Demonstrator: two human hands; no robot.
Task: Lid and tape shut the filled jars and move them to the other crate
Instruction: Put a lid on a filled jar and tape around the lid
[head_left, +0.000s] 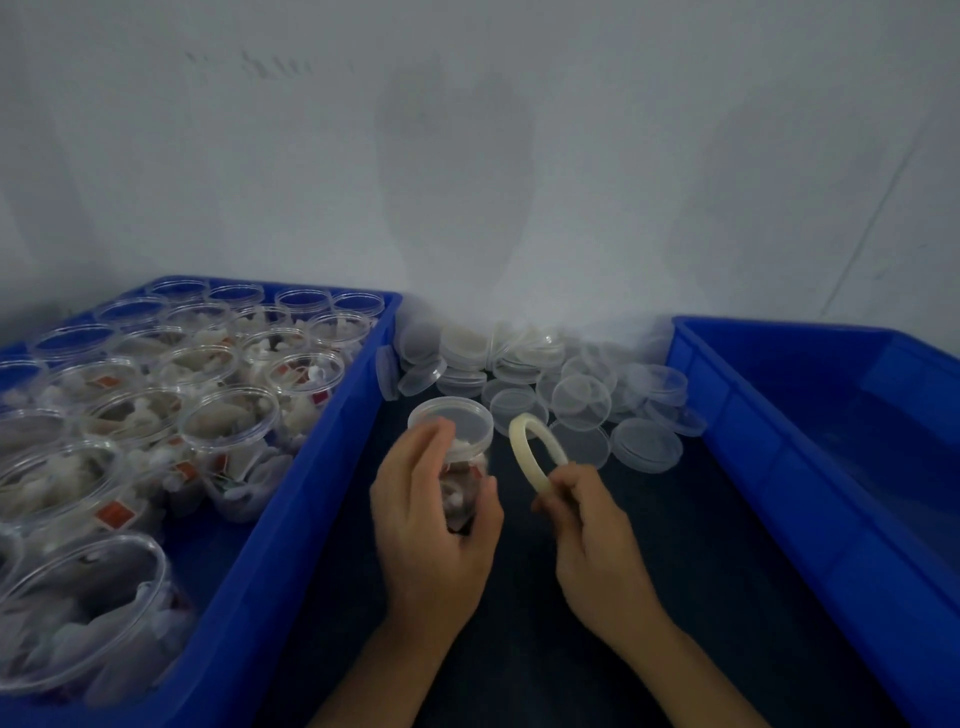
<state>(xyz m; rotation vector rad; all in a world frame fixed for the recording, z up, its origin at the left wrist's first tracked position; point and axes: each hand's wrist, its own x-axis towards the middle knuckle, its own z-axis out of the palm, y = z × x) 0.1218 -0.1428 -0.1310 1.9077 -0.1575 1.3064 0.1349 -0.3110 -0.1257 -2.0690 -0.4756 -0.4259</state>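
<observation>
Left hand (434, 512) wraps around a clear jar (457, 467), fingers curled on its side, thumb on the other side; jar is filled with whitish pieces and already has a lid (451, 420) on top. Right hand (587, 512) pinches a pale tape roll (535, 449) at its lower edge, fingers curled tight on the ring, roll standing on edge and tilted up. Tape roll sits just right of the jar, close but not touching as far as visible. No tape strip seen between roll and jar, motion blur makes it hard to tell.

Both hands hover over the dark table (545, 623), jar held above it at centre. Behind the jar, against the white wall (467, 156), lies a loose pile of clear lids (545, 374), some flat, some leaning on each other; nearest ones are just behind and right of the jar.

Left of the jar: blue crate (322, 467) packed with open filled jars (228, 415), no lids on them, white contents and small red-orange packets inside; the far row looks empty of contents. Right of the jar: second blue crate (779, 441), only its inner walls and part of the floor show, no jars visible in that part.

Both forearms enter from the bottom edge.
</observation>
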